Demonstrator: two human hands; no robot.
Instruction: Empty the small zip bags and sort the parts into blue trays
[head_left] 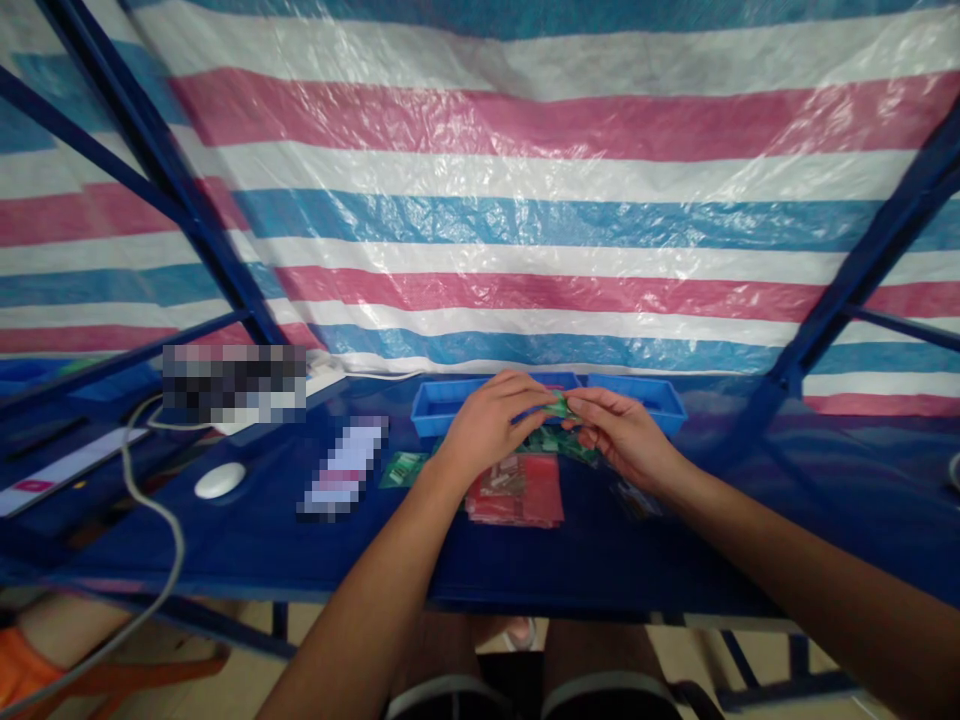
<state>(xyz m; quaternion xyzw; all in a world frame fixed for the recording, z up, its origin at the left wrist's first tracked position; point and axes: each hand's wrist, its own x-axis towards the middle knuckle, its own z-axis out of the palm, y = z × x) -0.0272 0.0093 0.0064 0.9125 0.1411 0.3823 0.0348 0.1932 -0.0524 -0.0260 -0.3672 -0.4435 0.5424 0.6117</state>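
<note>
My left hand (pixel 499 420) and my right hand (pixel 622 430) meet over the middle of the table. Pinched between their fingertips is a small green packet (pixel 556 406); its details are blurred. Several more green packets (pixel 562 443) lie just under my hands, and another green packet (pixel 403 470) rests left of my left wrist. Nearer to me is a stack of red plastic bags (pixel 517 505), with a small clear bag on top. Behind my hands stand a blue tray (pixel 435 420) and a second blue tray (pixel 671 408), partly hidden by them.
The blue table (pixel 615 575) carries a phone (pixel 345 468), a white mouse (pixel 220 480) and a grey cable (pixel 169 515) on the left. Blue metal posts (pixel 832 270) frame a striped plastic sheet (pixel 540 220) behind. Another person's limb (pixel 64 630) shows at lower left.
</note>
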